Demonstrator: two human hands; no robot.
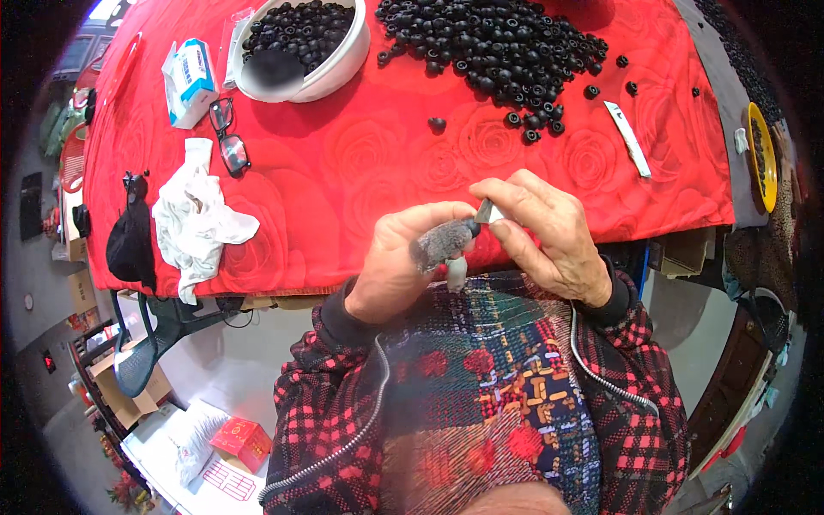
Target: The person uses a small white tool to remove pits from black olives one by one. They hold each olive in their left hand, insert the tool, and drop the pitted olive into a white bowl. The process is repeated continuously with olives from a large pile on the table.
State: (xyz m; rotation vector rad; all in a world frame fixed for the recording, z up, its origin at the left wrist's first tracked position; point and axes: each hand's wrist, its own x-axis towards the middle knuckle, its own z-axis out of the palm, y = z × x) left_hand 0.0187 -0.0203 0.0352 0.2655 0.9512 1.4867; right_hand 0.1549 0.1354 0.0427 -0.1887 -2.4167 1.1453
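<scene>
The left hand (386,257), with a grey covering (438,245) over some of its fingers, pinches a small black piece (473,227) just above the near edge of the red-clothed counter (343,180). The right hand (554,236) grips a short metal blade (487,212) between thumb and fingers, right beside that piece; whether its edge touches cannot be told. The likeliest trouble is a slip: the piece is small and rounded, so a hard push could skid the blade off it toward the left fingers, and the covering looks soft enough that it might not stop an edge. A loose pinch could let the piece twist or drop toward the lap, since the hands work at the counter's rim. Pressing too deep might also gouge the piece.
</scene>
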